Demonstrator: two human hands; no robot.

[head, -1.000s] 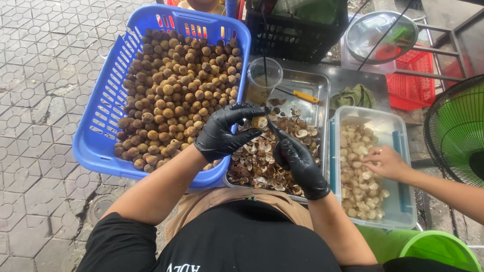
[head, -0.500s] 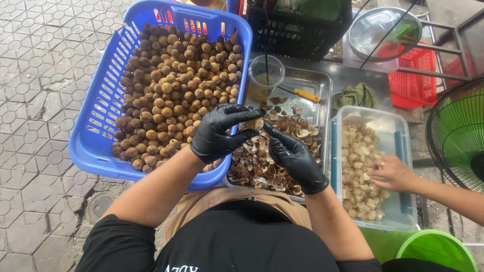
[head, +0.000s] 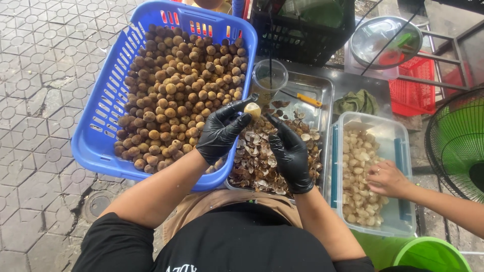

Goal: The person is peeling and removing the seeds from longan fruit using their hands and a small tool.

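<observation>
Our gloved left hand [head: 220,132] pinches a pale peeled fruit [head: 252,109] at its fingertips above the metal tray [head: 322,95] of brown shells [head: 257,161]; our right hand [head: 290,153] hovers just beside, fingers loosely curled, whether it grips anything we cannot tell. Blue basket [head: 96,146] of brown fruits to our left.

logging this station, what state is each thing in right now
left black-gloved hand: grip pinching a pale peeled fruit
right black-gloved hand: open, holding nothing
blue plastic basket: heaped with brown round fruits
metal tray: strewn with brown shells
clear plastic tub: lidless, part full of peeled fruits, another person's hand in it
clear plastic cup: upright
</observation>
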